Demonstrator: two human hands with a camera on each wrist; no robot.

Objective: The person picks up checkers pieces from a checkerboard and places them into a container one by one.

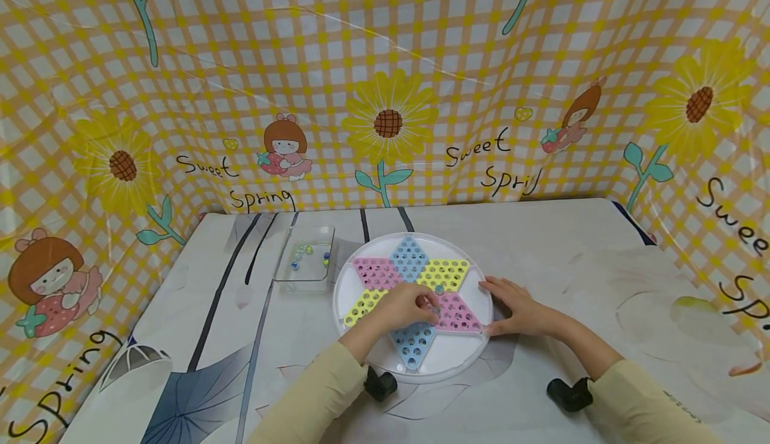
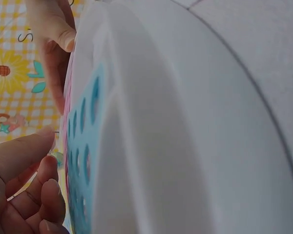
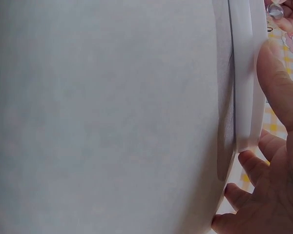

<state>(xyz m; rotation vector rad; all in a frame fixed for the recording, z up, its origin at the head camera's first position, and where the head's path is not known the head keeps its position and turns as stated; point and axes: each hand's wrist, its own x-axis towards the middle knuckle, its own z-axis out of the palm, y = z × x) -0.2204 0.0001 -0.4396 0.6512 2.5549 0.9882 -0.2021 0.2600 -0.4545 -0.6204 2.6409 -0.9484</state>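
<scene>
**Round checkers board, both hands on it**

Round white plastic Chinese-checkers board point(image 1: 412, 305) with a pastel six-point star, sitting flat on the marble-print table point(image 1: 541, 243), just right of a clear plastic tray point(image 1: 305, 258) with a few glass marbles in it. Left hand point(image 1: 404, 305) over the middle of the star, fingers curled and pinching what looks like a small clear marble point(image 1: 434, 309) right above the pink point; too small to be sure. Another marble point(image 1: 440, 289) resting in a hole just beyond the fingertips. Right hand point(image 1: 519, 308) pressed on the board's right rim, thumb on top, fingers loosely wrapped round the edge in the right wrist view. Blue star points lined up straight toward and away from the body, pink and yellow ones angled off to the sides.
</scene>
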